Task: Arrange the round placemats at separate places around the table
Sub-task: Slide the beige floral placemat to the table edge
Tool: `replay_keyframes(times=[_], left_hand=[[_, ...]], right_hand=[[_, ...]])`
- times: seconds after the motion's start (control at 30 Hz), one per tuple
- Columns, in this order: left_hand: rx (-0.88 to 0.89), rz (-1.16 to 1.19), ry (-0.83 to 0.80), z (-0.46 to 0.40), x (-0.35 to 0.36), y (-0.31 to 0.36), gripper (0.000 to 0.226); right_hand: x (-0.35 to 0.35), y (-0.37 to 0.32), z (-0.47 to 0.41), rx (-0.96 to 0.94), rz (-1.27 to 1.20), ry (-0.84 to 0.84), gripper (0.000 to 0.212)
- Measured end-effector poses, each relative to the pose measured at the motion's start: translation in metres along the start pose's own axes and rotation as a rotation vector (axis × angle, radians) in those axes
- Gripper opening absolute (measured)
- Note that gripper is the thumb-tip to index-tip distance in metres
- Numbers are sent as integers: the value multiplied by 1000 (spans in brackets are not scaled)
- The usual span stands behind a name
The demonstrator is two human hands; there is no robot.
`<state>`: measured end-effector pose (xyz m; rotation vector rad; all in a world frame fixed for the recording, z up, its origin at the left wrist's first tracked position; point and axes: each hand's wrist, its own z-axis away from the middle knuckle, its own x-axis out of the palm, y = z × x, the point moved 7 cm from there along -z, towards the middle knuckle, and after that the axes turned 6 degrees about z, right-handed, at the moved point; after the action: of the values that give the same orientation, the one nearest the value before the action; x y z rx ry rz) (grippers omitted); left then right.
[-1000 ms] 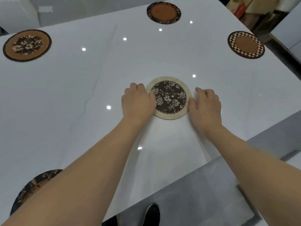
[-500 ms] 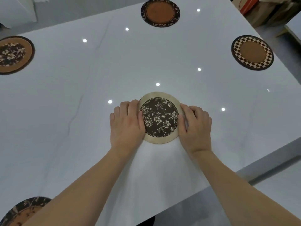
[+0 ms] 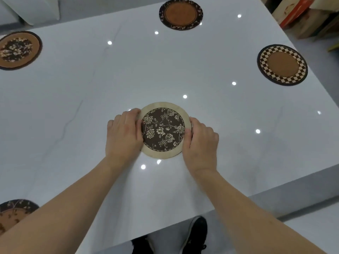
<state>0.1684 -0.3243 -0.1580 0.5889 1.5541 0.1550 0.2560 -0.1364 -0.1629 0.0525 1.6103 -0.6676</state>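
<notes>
A round placemat with a pale rim and a dark floral centre [image 3: 163, 130] lies on the white glossy table [image 3: 128, 79], near its front edge. My left hand [image 3: 122, 133] grips its left rim and my right hand [image 3: 200, 142] grips its right rim. Four more round mats lie apart from one another: a brown one with a dark leafy border [image 3: 181, 14] at the far side, a checkered-rim one [image 3: 282, 65] at the right, a floral brown one [image 3: 17, 49] at the far left, and a dark one [image 3: 12, 213] at the near left, partly hidden by my left forearm.
The table's front edge runs diagonally below my arms, with my black shoes [image 3: 194, 235] on the grey floor under it. Cardboard boxes [image 3: 300, 13] stand beyond the table's far right corner. A white cabinet [image 3: 34, 8] sits at the back left.
Both hands have drawn the pale-rimmed mat toward the table's front edge, keeping their hold on its two sides. The view has shifted slightly; the other mats stay where they were.
</notes>
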Motion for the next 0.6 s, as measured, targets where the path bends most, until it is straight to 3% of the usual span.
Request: replay_keyframes(times=[0.2,0.3,0.4,0.5,0.6], left_hand=[[-74,90,31,-15,13,40,28],[-106,176,39,-30,33,82,27],[-125,221,29,-45,57,119,26],[-168,121,90,-48,70,128,26],[-174,68,141,-47,73,128,25]], right_hand=[[-21,28,-22,65,-203,42,30],[-52,63,-56,15,-97,124,31],[-67,99,-92,-43,42,84,32],[-55,117,-103,-108,143,11,34],[-49,121,-103,-134,125,46,35]])
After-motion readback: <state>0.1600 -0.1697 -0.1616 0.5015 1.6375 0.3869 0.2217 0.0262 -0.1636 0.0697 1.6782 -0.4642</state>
